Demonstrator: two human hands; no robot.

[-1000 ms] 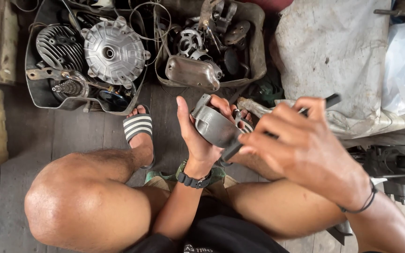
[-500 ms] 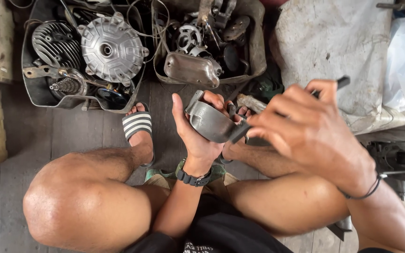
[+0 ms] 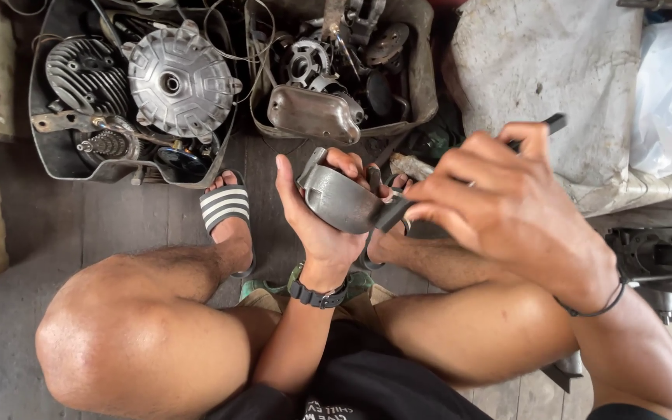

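My left hand (image 3: 322,222) grips the curved grey metal brake shoe (image 3: 341,201); my right hand (image 3: 511,210) clenches a slim black tool (image 3: 542,128) against it, work unfinished.

Centre frame, a dull grey metal part (image 3: 341,201). Just left, a black sandal (image 3: 225,208) with white stripes. Upper left, a silver ribbed hub (image 3: 176,78). A black watch (image 3: 318,295) lower centre.
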